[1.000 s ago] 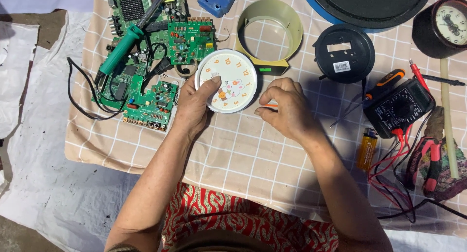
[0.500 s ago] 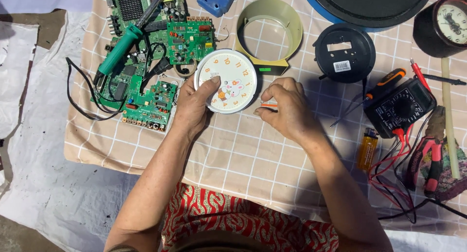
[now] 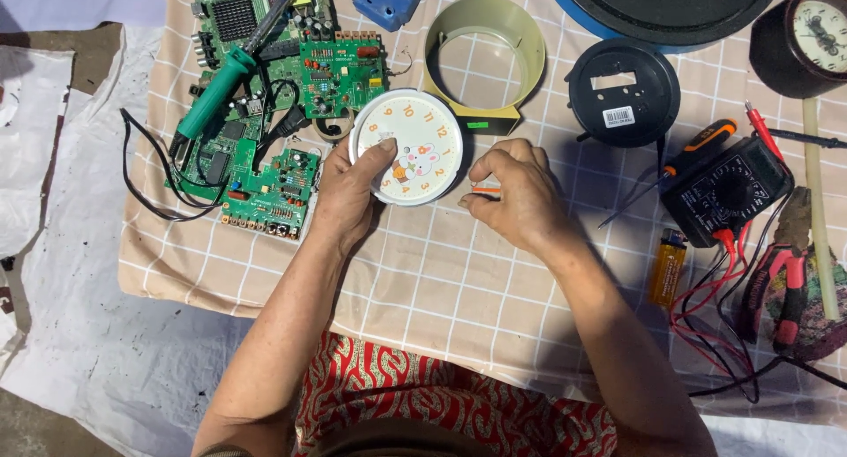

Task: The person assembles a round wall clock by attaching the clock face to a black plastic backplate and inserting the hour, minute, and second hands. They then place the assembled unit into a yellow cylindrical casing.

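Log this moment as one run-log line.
left hand: holds round white clock face | right hand: pinches small orange piece beside it | surface: checked beige cloth

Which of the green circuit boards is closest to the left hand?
The small green circuit board just left of the left hand, lowest of the boards, nearly touching it. The other two lie farther up, under the green soldering iron.

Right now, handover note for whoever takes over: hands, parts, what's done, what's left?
Left hand: holds the round white clock face flat on the checked cloth, thumb on the dial.
Right hand: pinches a small orange part beside the face.
Done: face is out of its cream ring housing and black back cover.
Left: face, ring and back not yet reassembled.
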